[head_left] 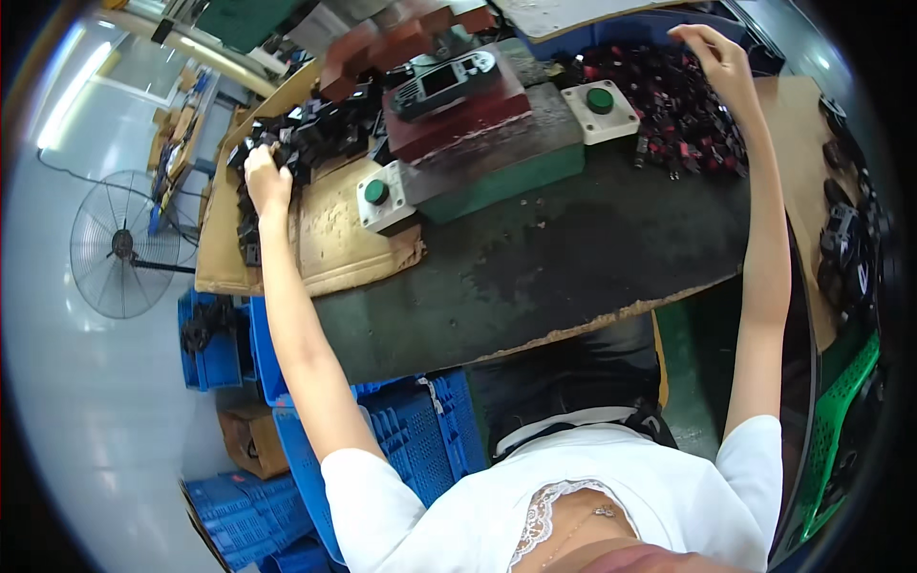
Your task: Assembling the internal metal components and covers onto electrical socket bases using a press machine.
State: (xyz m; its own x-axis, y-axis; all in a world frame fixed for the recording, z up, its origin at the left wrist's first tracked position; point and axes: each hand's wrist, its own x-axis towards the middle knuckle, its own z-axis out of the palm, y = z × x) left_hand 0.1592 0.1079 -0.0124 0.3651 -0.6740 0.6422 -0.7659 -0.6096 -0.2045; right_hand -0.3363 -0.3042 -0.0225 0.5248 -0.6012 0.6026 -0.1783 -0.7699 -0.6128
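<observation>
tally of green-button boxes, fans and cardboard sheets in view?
Boxes with a green push button: 2, left box and right box
Floor fans: 1, fan
Cardboard sheets on the bench: 2, left sheet and right sheet
Total: 5

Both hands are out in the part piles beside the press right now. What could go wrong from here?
1. The left hand grips black parts heaped at the cardboard's edge; some may slide off.
2. The right hand reaches far across the red-and-black pieces; its arm might knock some onto the dark table.
3. Two green pushbuttons flank the press; a returning arm might bump one.
</observation>
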